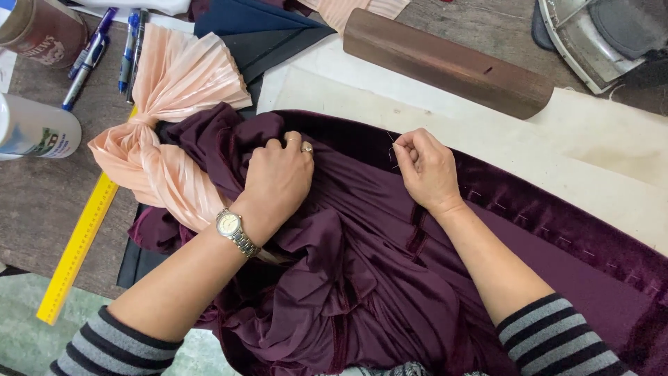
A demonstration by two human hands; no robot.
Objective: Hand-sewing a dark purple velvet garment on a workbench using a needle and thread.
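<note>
Garment: plum velvet garment (376,264) heaped on bench (42,202), likely soft, limp, slippery.
Left hand (278,177): bunching folds.
Right hand (426,167): pinched on thread (392,150).
Hold: best by basted edge.

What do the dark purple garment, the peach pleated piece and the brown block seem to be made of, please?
Purple garment: probably velvet with satin lining; matte nap, glossy folds. Peach pleated piece: thin satiny fabric, sharp shiny pleats. Brown block: seemingly smooth wood.
</note>
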